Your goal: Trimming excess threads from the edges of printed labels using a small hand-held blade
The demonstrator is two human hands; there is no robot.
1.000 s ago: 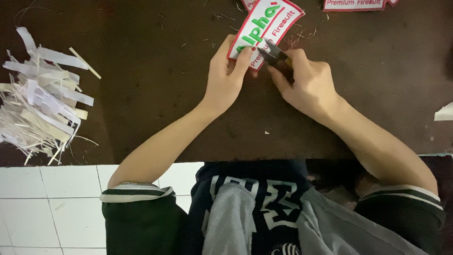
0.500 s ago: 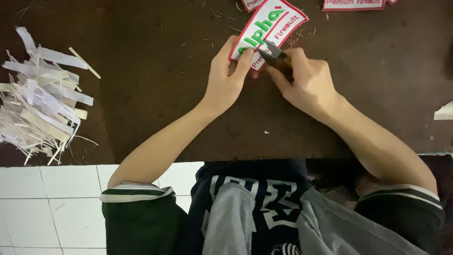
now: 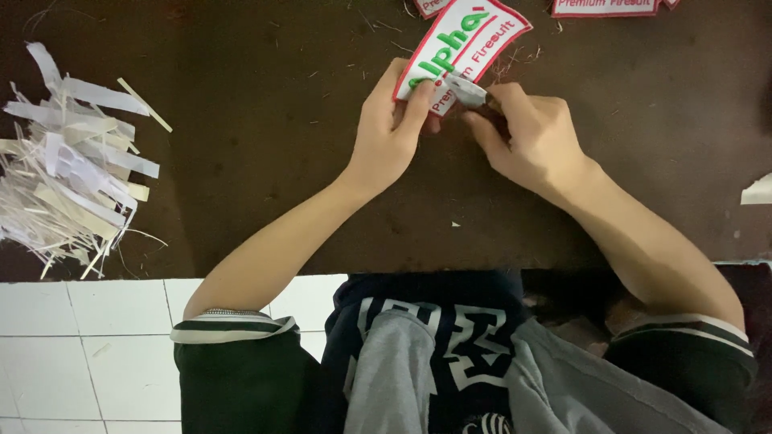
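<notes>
Patch [image 3: 466,36] unmoved, paper strips [image 3: 68,161] left, more patches [image 3: 603,7] above

Under your hands you have a white embroidered cloth patch with a red stitched border [image 3: 470,36], its face matt and finely textured like woven thread. Against its lower edge you hold a small tool with shiny pale metal blades [image 3: 466,87], the one glossy surface here. The dark brown work surface [image 3: 265,161] looks matt, rough and speckled with lint. To your left lies a heap of white paper-like strips [image 3: 68,173], flat and dull.
</notes>
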